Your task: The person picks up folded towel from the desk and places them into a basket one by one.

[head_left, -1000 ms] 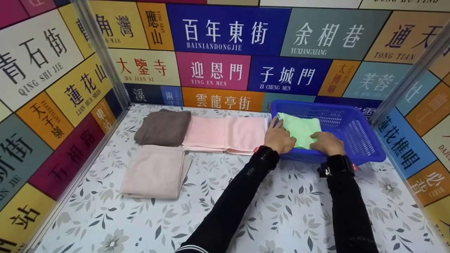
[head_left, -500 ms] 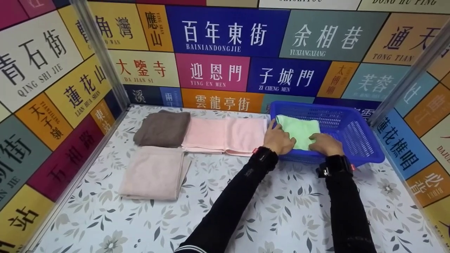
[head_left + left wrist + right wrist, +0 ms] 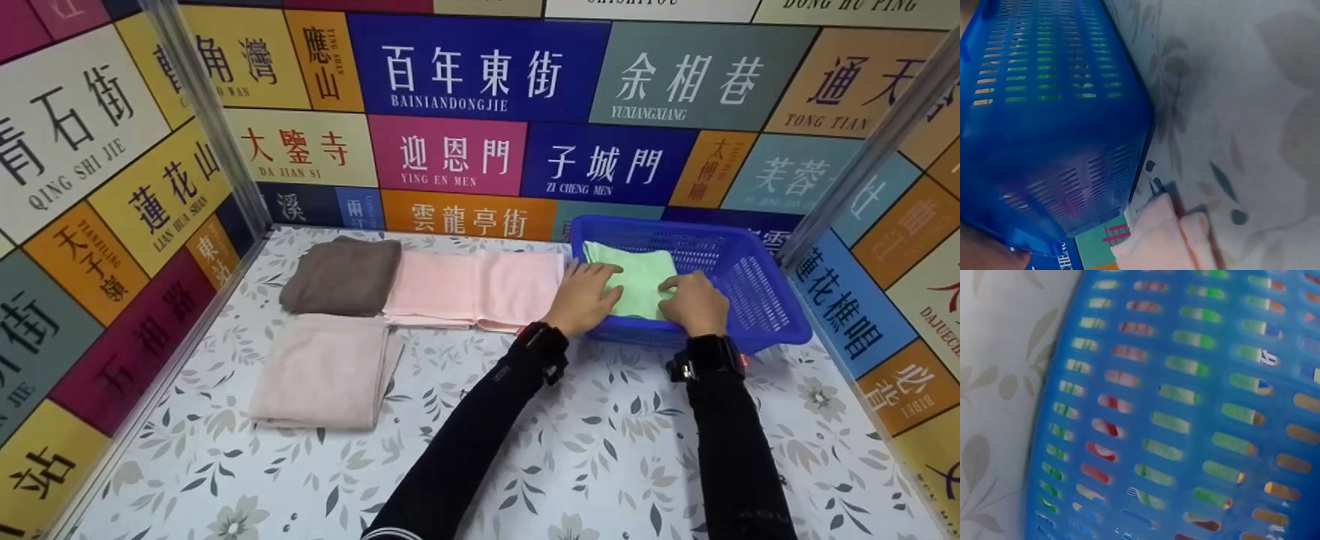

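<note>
Left hand (image 3: 585, 298), fingers extended, lies over green cloth (image 3: 643, 279) in blue basket (image 3: 765, 300); right hand (image 3: 699, 304) bends at cloth's right edge, grip indeterminable.

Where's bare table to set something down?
Bare tabletop: between beige towel and left sleeve; right of the right sleeve, before the basket; between the sleeves. Crowded: back row of brown towel, pink towels, then the basket's left and middle, with green towel, left hand, right hand.

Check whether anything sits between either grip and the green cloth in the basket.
Nothing visible does. In the head view, the left grip and right grip reach over the near edge of the blue basket to the left and right sides of the green cloth.
</note>
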`<state>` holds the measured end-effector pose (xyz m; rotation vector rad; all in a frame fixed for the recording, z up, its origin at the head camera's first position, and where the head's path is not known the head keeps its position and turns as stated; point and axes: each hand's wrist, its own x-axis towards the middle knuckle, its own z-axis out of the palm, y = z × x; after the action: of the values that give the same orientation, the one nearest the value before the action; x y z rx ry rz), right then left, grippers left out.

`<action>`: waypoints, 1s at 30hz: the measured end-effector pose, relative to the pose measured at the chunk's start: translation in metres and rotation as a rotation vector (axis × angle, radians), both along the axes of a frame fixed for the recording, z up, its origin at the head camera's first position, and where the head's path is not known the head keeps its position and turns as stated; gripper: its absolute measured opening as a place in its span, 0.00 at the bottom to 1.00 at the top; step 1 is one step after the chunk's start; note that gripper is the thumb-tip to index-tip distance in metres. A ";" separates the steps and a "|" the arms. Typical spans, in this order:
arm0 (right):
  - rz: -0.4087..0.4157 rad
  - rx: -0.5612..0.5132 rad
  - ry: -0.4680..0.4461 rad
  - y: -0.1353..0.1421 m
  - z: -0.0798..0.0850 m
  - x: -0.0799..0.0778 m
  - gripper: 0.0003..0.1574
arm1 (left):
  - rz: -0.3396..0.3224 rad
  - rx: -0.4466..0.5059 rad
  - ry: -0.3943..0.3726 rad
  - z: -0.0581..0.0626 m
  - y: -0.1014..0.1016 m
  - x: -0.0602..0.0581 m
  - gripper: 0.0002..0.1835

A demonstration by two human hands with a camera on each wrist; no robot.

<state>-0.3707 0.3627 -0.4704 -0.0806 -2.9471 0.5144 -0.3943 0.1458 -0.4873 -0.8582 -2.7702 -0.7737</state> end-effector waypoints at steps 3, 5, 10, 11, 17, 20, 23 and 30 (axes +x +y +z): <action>-0.034 -0.014 0.185 -0.006 -0.005 0.001 0.19 | 0.014 0.080 0.041 -0.006 -0.026 -0.002 0.25; -0.046 -0.040 0.330 -0.010 -0.009 0.002 0.16 | 0.082 0.069 0.041 -0.010 -0.047 -0.006 0.27; -0.019 -0.101 0.597 -0.016 -0.019 0.009 0.14 | 0.285 -0.149 -0.064 -0.026 -0.094 -0.019 0.30; -0.006 -0.109 0.623 -0.017 -0.022 0.011 0.14 | 0.299 -0.212 -0.093 -0.028 -0.101 -0.020 0.30; 0.074 -0.084 0.688 -0.016 -0.038 0.024 0.17 | 0.248 -0.450 -0.183 -0.029 -0.119 -0.016 0.27; 0.079 -0.050 0.698 -0.015 -0.040 0.026 0.25 | 0.214 -0.468 -0.186 -0.022 -0.119 -0.010 0.26; 0.070 -0.032 0.683 -0.013 -0.040 0.027 0.28 | 0.166 -0.469 -0.206 -0.018 -0.120 -0.001 0.26; 0.063 -0.034 0.644 -0.011 -0.042 0.030 0.29 | 0.083 -0.512 -0.179 -0.021 -0.120 0.027 0.29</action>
<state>-0.3412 0.3522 -0.5119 0.1485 -2.3174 0.4854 -0.3670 0.0255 -0.5085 -0.7657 -3.1999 -0.1222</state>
